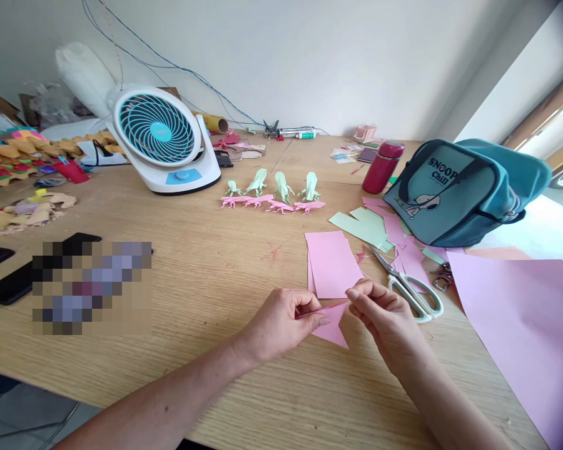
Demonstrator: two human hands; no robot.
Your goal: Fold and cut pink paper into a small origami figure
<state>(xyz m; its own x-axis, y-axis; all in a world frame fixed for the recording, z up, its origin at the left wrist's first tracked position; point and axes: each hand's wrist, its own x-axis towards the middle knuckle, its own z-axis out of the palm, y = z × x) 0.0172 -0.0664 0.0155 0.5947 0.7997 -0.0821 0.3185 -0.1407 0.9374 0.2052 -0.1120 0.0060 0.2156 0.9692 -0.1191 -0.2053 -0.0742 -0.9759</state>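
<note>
A small folded piece of pink paper [334, 329] is held just above the table between both hands. My left hand [286, 322] pinches its left part between thumb and fingers. The thumb and fingertips of my right hand [385, 319] are closed on its upper right corner. Behind the hands lie several cut pink sheets [333, 262] in a loose stack. White-handled scissors [413, 290], blades partly apart, rest just beyond my right hand. Farther back, several pink folded paper insects [279, 206] stand in a row before green folded paper insects [283, 185].
A white and blue fan [159, 134] stands at the back left, phones [16, 275] at the left. At the right are a red bottle [383, 167], a teal bag [460, 194], green paper scraps [359, 226] and a large pink sheet [520, 312].
</note>
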